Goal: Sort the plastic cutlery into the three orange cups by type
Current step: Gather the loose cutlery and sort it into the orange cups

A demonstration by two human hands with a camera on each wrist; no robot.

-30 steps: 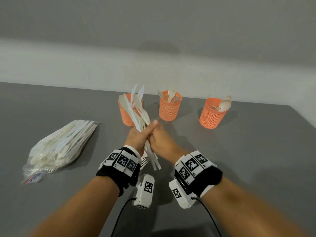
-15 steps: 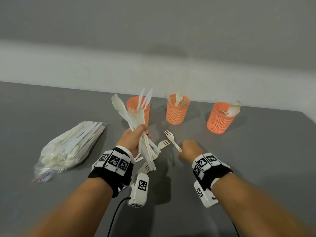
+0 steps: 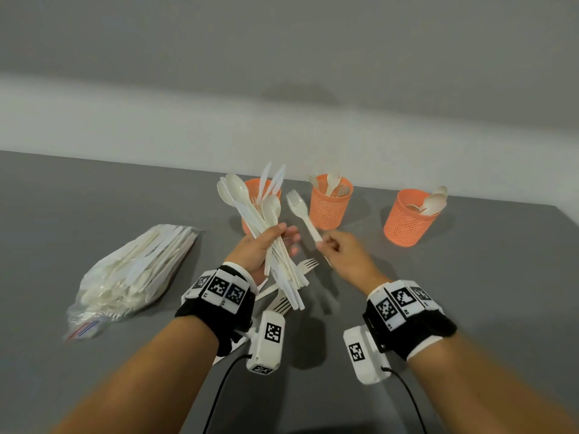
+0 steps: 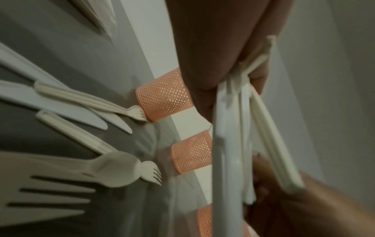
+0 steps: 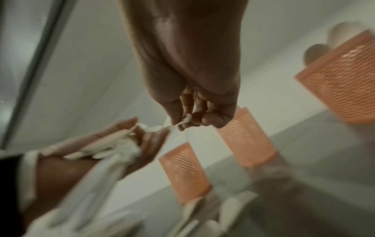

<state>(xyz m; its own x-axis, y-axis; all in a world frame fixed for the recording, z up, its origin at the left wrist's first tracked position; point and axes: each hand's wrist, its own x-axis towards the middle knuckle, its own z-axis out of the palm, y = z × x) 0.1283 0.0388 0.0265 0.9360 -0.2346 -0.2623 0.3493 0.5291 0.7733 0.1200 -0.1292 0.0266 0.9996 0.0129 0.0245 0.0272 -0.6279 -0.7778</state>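
Fork (image 3: pixel 302 214) sits pinched by its handle in my right hand (image 3: pixel 343 256), tines up, close to the middle cup (image 3: pixel 329 211) where forks stand. My left hand (image 3: pixel 260 249) grips the unsorted bundle (image 3: pixel 269 239) upright so I can pick pieces off; a few lie loose on the surface (image 3: pixel 94 198)

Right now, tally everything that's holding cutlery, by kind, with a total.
Orange cups: 3
Clear plastic bag: 1
Hands: 2, the left hand gripping a mixed bundle, the right hand pinching one fork
Total: 6
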